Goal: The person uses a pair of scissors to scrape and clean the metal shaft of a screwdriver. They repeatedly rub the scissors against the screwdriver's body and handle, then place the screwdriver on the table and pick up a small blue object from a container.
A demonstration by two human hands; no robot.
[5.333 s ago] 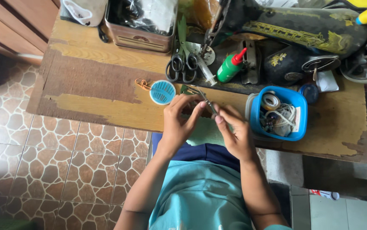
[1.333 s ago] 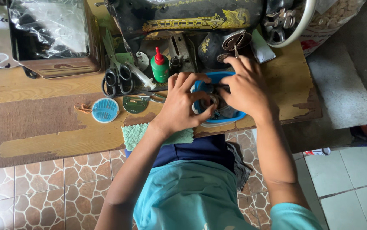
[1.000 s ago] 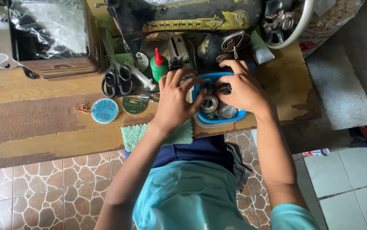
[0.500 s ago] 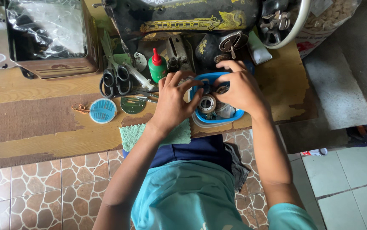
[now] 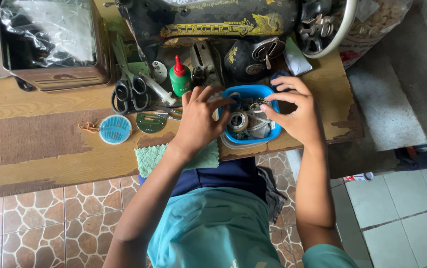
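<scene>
A blue plastic tub (image 5: 251,91) stands on the wooden table (image 5: 35,149) in front of a black sewing machine (image 5: 213,25). It holds a roll of tape (image 5: 238,120) and several small metal parts. My left hand (image 5: 198,121) grips the tub's left rim, fingertips reaching inside. My right hand (image 5: 298,111) hovers over the tub's right side, thumb and forefinger pinched on a small metal part (image 5: 261,102). A green cloth (image 5: 149,156) lies under my left wrist at the table's near edge.
Left of the tub lie black scissors (image 5: 129,92), a green bottle with a red cap (image 5: 180,79), a round blue needle case (image 5: 115,129) and a small green plate (image 5: 151,122). A brown box with crumpled plastic (image 5: 50,44) stands at the back left. Tiled floor lies below.
Both hands moved from the table's middle, where they worked a small item together, to the blue tub. In the last second the right hand drew back to the right, pinching a small part.
</scene>
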